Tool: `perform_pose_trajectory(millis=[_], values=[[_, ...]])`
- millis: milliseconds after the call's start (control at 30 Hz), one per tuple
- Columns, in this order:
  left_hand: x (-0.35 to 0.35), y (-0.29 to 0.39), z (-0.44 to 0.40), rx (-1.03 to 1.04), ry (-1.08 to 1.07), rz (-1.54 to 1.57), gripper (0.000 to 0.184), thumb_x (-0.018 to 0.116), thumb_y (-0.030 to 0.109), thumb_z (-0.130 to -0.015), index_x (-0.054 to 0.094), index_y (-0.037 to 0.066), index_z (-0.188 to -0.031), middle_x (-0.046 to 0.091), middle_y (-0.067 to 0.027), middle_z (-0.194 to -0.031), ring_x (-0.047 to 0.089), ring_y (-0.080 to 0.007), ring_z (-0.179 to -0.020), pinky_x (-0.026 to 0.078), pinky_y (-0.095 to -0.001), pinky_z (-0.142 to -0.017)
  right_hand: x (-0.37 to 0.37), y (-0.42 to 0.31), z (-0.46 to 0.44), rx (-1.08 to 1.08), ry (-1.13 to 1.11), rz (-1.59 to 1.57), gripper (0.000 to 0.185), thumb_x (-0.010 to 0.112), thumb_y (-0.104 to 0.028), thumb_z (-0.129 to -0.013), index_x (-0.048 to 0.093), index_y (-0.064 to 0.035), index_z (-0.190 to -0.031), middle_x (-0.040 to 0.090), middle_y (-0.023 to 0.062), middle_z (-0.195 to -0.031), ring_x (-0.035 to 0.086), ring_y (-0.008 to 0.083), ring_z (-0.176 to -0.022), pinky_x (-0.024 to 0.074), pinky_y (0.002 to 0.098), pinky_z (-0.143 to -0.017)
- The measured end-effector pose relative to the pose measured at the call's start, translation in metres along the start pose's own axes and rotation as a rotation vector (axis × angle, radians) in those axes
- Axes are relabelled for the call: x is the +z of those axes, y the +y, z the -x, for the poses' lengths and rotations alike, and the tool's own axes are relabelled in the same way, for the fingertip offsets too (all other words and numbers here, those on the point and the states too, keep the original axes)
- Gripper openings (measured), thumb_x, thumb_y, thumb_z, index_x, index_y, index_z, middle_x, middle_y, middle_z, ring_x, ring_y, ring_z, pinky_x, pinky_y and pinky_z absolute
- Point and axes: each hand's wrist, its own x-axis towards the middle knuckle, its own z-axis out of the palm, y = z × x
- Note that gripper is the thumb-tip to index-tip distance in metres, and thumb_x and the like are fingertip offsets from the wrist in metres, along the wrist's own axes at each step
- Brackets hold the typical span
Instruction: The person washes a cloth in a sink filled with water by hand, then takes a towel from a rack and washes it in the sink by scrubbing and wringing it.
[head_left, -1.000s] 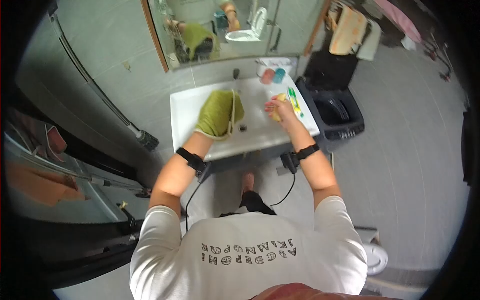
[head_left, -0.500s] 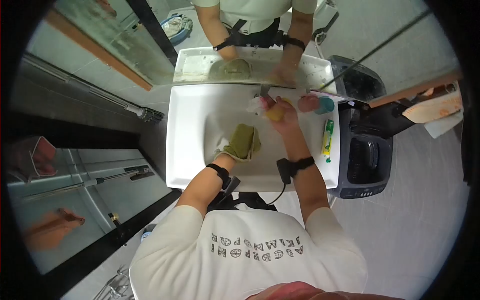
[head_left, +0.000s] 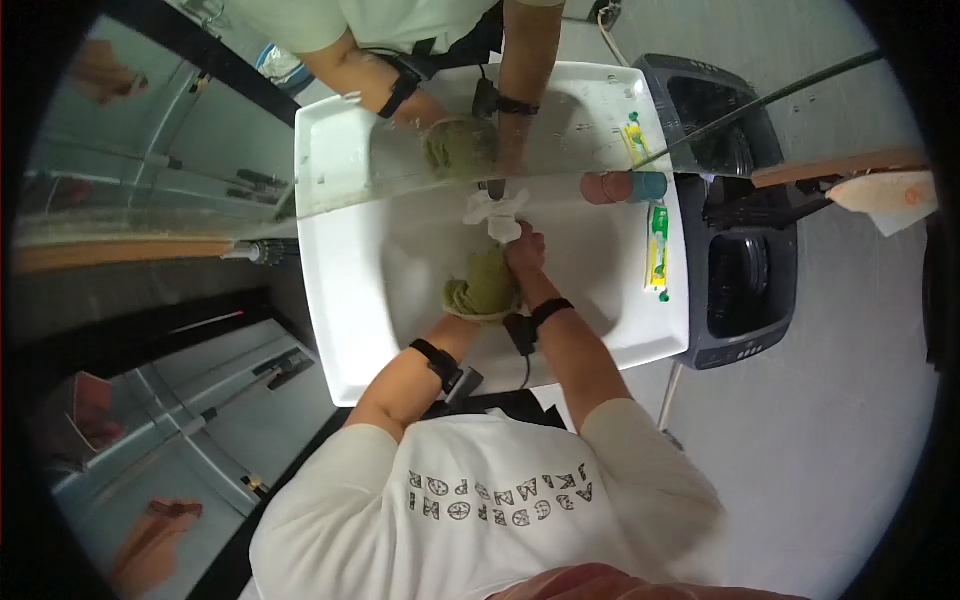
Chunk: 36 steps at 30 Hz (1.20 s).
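A green cloth [head_left: 482, 285], shaped like a mitt with a pale edge, covers my left hand over the white sink [head_left: 400, 345]. Its fingers are hidden under the fabric. Close against the cloth's right side is my right hand [head_left: 527, 252], with fingers curled; what they hold, if anything, is hidden. A white, frilly-edged thing [head_left: 498, 213] lies just beyond my right hand, below the tap [head_left: 495, 188]. I cannot make out its kind.
Right of the basin lie a green-and-yellow tube [head_left: 657, 250], a pink cup [head_left: 613, 188] and a blue cup [head_left: 650, 186]. A mirror [head_left: 400, 160] borders the sink's far side. A dark washing machine [head_left: 745, 290] stands at the right.
My right hand has moved left and toward me, from near the tap to beside the green cloth. The yellow thing it held is out of sight. The view has turned.
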Motion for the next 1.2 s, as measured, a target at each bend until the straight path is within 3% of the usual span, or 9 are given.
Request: perform_pose_trajectory(millis=[67,133,400,467,533,800,1033,1167,1200], values=[[-0.008,0.012,-0.002,-0.007,-0.073,-0.029,0.046,0.05,0.034,-0.087,0.041,0.008,-0.123,0.047,-0.0125,-0.118,0.043,-0.0235,-0.112,0.035,-0.0324,-0.095,0.012,-0.004,0.001,-0.08,0.008,0.124,0.054,0.05,-0.03,-0.085,0.033,-0.0049,-0.129,0.045,0.0228,-0.121,0.039,0.0383,-0.118,0.0427,0.0443,-0.089],[-0.015,-0.018,-0.015,-0.172,-0.202,-1.191,0.043,0.041,0.033,-0.091,0.038,0.007,-0.126,0.044,-0.0123,-0.123,0.039,-0.0236,-0.117,0.032,-0.0347,-0.099,0.049,0.004,0.016,-0.535,0.301,0.325,0.04,0.047,-0.026,-0.087,0.044,-0.0125,-0.124,0.047,0.0192,-0.115,0.052,0.0369,-0.097,0.0432,0.0469,-0.082],[-0.017,-0.027,-0.013,0.11,0.142,-1.091,0.044,0.04,0.032,-0.092,0.037,0.008,-0.128,0.044,-0.0102,-0.124,0.039,-0.0241,-0.118,0.03,-0.0379,-0.1,-0.019,-0.023,0.021,-0.321,0.15,0.168,0.041,0.042,-0.032,-0.089,0.045,-0.0056,-0.12,0.045,0.019,-0.118,0.047,0.0359,-0.104,0.0427,0.0452,-0.083],[-0.02,-0.021,-0.012,0.094,0.083,-1.015,0.044,0.039,0.033,-0.093,0.036,0.008,-0.129,0.044,-0.01,-0.124,0.039,-0.0239,-0.118,0.03,-0.0375,-0.101,-0.025,-0.023,0.02,-0.091,-0.086,0.116,0.048,0.039,-0.035,-0.09,0.038,-0.0057,-0.128,0.041,0.0188,-0.129,0.04,0.0354,-0.118,0.0388,0.0455,-0.092],[-0.028,-0.018,-0.011,0.057,0.036,-0.859,0.044,0.039,0.034,-0.093,0.035,0.008,-0.129,0.043,-0.0098,-0.125,0.038,-0.0237,-0.118,0.03,-0.0371,-0.101,0.003,-0.014,0.026,-0.316,0.131,0.311,0.036,0.043,-0.03,-0.089,0.048,-0.0045,-0.113,0.049,0.0192,-0.1,0.054,0.0373,-0.089,0.0464,0.0461,-0.073],[-0.037,-0.094,-0.03,-0.189,0.105,0.379,0.046,0.037,0.037,-0.093,0.033,0.01,-0.13,0.041,-0.0089,-0.127,0.038,-0.0229,-0.119,0.029,-0.0355,-0.101,0.004,-0.007,0.023,-0.443,0.341,0.148,0.039,0.046,-0.027,-0.087,0.045,-0.0082,-0.121,0.051,0.0158,-0.109,0.049,0.0334,-0.103,0.0367,0.0476,-0.089],[-0.017,0.004,-0.022,0.062,-0.075,-0.529,0.044,0.047,0.038,-0.087,0.043,0.009,-0.12,0.049,-0.0095,-0.117,0.045,-0.0253,-0.111,0.035,-0.0376,-0.094,0.023,0.0,0.046,-0.625,0.294,0.248,0.032,0.042,-0.027,-0.088,0.058,-0.0091,-0.11,0.048,0.0124,-0.123,0.034,0.0299,-0.124,0.0216,0.0526,-0.101],[-0.014,-0.011,-0.029,0.119,-0.138,-1.202,0.043,0.05,0.037,-0.086,0.045,0.009,-0.117,0.05,-0.0103,-0.115,0.047,-0.0261,-0.109,0.036,-0.0378,-0.092,0.017,0.011,0.04,-0.519,0.358,0.382,0.033,0.043,-0.027,-0.088,0.056,-0.0084,-0.111,0.048,0.0132,-0.123,0.035,0.0271,-0.123,0.0277,0.054,-0.097],[-0.015,-0.016,-0.031,0.114,-0.141,-1.296,0.043,0.051,0.037,-0.085,0.045,0.009,-0.117,0.051,-0.0105,-0.115,0.047,-0.0263,-0.108,0.037,-0.0379,-0.092,0.033,0.024,0.019,-0.468,0.122,0.019,0.033,0.041,-0.027,-0.089,0.055,-0.0085,-0.112,0.049,0.0144,-0.121,0.037,0.0274,-0.121,0.0316,0.0512,-0.094]])
